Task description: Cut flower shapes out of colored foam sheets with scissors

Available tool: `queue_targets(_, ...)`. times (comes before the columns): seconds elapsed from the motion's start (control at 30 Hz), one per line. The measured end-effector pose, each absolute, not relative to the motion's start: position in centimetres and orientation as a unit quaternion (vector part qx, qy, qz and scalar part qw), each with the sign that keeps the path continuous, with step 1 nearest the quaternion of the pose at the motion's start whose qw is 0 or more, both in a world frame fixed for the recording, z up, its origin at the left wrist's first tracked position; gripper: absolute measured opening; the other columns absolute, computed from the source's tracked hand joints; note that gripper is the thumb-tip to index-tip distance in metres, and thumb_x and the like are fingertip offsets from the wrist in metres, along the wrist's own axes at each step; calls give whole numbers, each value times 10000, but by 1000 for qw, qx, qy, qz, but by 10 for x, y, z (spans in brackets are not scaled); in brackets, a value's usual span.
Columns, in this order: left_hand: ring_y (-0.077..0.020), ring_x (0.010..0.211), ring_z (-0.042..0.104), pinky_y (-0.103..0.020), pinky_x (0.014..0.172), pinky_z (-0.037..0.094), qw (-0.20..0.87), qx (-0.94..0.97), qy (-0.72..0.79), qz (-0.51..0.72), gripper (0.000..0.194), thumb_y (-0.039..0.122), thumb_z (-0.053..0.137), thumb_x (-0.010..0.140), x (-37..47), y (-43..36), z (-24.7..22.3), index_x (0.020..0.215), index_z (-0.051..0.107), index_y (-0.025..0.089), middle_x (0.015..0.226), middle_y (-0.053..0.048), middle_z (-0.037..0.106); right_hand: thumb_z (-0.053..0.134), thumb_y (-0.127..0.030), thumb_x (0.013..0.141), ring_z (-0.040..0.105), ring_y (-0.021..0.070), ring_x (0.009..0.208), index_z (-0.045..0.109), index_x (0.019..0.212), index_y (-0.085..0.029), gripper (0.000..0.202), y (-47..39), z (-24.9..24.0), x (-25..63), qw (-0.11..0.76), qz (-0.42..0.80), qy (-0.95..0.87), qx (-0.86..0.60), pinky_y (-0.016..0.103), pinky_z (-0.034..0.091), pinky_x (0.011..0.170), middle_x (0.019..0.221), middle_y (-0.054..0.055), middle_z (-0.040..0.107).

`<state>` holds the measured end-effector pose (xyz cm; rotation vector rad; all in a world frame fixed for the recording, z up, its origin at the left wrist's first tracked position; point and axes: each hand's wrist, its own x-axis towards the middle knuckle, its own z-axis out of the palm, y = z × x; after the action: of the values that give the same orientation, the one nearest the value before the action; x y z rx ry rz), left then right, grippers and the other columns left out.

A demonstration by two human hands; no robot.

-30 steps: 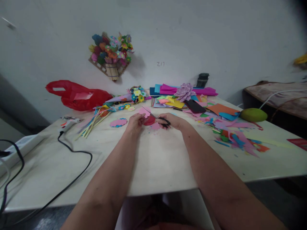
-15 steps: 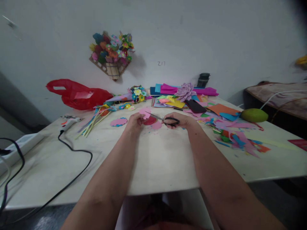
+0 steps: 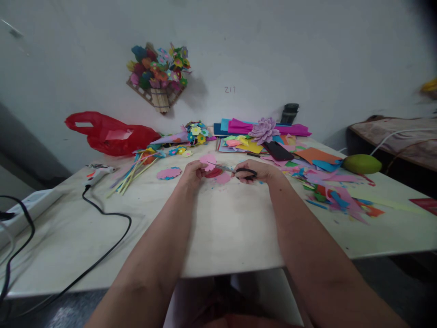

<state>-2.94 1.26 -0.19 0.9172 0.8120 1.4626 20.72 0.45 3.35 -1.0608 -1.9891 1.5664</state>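
My left hand (image 3: 193, 172) pinches a pink scalloped paper piece (image 3: 208, 160) by its lower left edge. Scissors (image 3: 246, 173) with black handles are gripped in my right hand (image 3: 256, 170), their blades pointing left to the pink piece's edge. Whether the blades are cutting into it is too small to tell. Below the blades, a round red thing (image 3: 214, 172) and a flat pink piece (image 3: 223, 177) lie on the table, with tiny scraps around. Left of my left hand sits a stack of pink and blue scalloped pieces (image 3: 168, 173).
A glue gun (image 3: 99, 174) and its black cord lie left, near a white power strip (image 3: 30, 209). Behind are a red plastic bag (image 3: 112, 136) and paper strips (image 3: 133, 175). Coloured scraps (image 3: 341, 196), a black phone (image 3: 277, 151) and a green fruit (image 3: 362, 164) lie right.
The scissors and my right hand have shifted very slightly right, and the pink piece has turned or tilted a little in my left hand. Both hands keep their grips.
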Motion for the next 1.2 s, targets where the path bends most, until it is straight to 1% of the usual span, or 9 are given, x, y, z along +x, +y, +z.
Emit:
queue_targets(0.2,-158,614,610,-267,581,499,581,379,351,629,123,82,629,504,-29,10,1,593,574,147,627,-23,634,644,-291,695,437,77,400,610,747,-132,171,5,34,209,194,566,-704,-381,209,252,362,438,-42,475)
queue_targets(0.33,-144,560,577,-263,554,483,581,374,361,627,108,73,612,505,-30,12,-1,578,578,145,593,-19,611,649,-301,691,412,63,376,595,721,-129,183,6,33,212,188,559,-717,-371,203,235,354,444,-47,490)
queue_targets(0.47,-114,470,502,-252,495,452,569,382,366,629,95,71,608,496,-32,15,-3,508,552,146,514,-3,549,654,-295,701,374,44,349,623,779,-112,202,7,33,217,164,537,-737,-376,196,236,351,460,-48,516)
queue_targets(0.57,-115,462,492,-249,467,437,564,381,376,629,72,77,602,496,-32,16,-4,509,566,138,508,-14,552,670,-296,700,378,42,352,647,833,-104,234,7,34,220,156,520,-748,-382,195,255,354,482,-42,535)
queue_targets(0.7,-137,483,518,-282,505,462,565,369,388,628,82,68,585,494,-32,18,-4,544,580,133,528,-30,574,690,-335,706,395,44,363,671,851,-102,275,6,36,221,145,496,-764,-387,194,270,363,504,-28,552)
queue_targets(0.83,-148,476,536,-328,565,496,571,357,390,628,107,50,586,504,-32,19,-6,567,568,134,528,-25,557,702,-369,702,410,48,374,683,836,-111,292,4,39,220,133,479,-775,-391,194,286,375,506,-23,553)
queue_targets(1.03,-127,434,512,-281,471,473,575,359,383,627,118,51,579,480,-32,20,-8,538,538,145,517,-20,534,690,-377,711,416,52,378,678,833,-123,283,4,40,217,123,473,-782,-387,199,290,387,513,-25,558)
queue_targets(1.2,-172,497,567,-345,575,516,575,363,400,614,113,63,578,495,-32,20,-8,560,560,153,520,-18,536,696,-350,704,399,46,369,668,819,-125,254,2,40,213,122,481,-775,-391,197,269,387,496,-38,549)
